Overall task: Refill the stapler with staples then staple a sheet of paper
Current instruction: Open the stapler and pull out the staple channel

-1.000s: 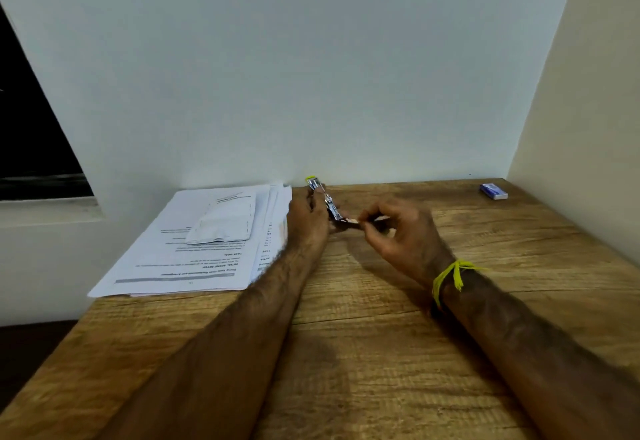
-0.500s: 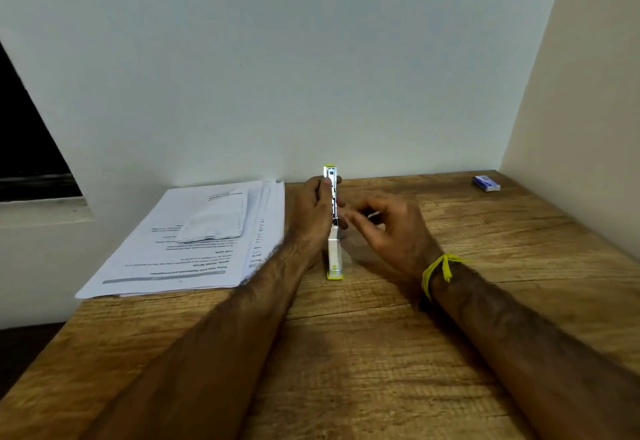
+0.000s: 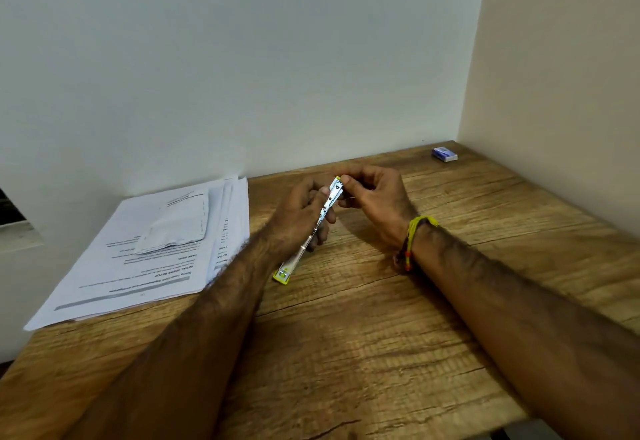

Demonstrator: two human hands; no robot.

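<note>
A slim white and yellow-green stapler [image 3: 304, 245] is swung fully open into one long strip, slanting from near the table up to the far right. My left hand [image 3: 298, 214] grips its middle, thumb on the metal magazine. My right hand [image 3: 374, 197] pinches the stapler's far upper end with thumb and forefinger. A stack of printed paper sheets [image 3: 145, 252] lies at the left of the wooden table [image 3: 381, 353], with a folded white sheet on top. A small blue staple box [image 3: 444, 154] sits in the far right corner.
White walls close the table at the back and right. The table's near edge runs diagonally at the lower right. A dark window opening shows at the far left.
The stapler has tilted from pointing straight away to slanting up to the right. My right hand has moved up to its far end. The view has shifted.
</note>
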